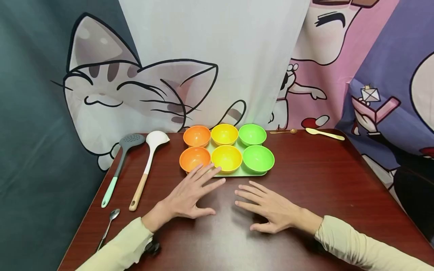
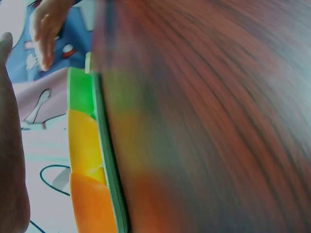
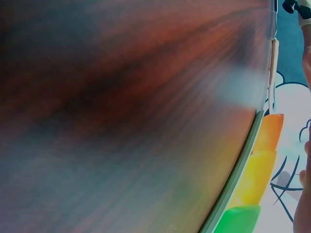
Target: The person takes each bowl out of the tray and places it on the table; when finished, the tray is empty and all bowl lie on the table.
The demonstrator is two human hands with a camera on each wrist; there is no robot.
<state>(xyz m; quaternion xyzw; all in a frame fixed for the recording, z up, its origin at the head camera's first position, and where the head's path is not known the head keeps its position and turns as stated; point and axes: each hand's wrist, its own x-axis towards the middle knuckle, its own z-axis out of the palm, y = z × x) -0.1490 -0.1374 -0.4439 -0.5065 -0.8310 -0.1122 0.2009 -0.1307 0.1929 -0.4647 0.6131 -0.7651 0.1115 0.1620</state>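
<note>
Orange bowls (image 1: 194, 159), yellow bowls (image 1: 226, 158) and green bowls (image 1: 258, 158) stand in two rows on a pale green tray (image 1: 242, 174), one pair of each colour. My left hand (image 1: 190, 194) hovers with spread fingers just in front of the tray, its fingertips overlapping the near orange and yellow bowls in the head view. To the right, my right hand (image 1: 269, 207) is held over the table with fingers spread, pointing left. Neither hand holds anything. In the left wrist view the tray's edge (image 2: 111, 179) and its bowls show sideways.
At left lie a grey slotted turner (image 1: 132, 140) with a mint handle, a white ladle (image 1: 156, 139) and a small metal spoon (image 1: 114, 214). A small gold spoon (image 1: 293, 131) and a pale yellow knife (image 1: 325, 133) lie at the back right. A cartoon curtain (image 1: 237, 56) hangs behind.
</note>
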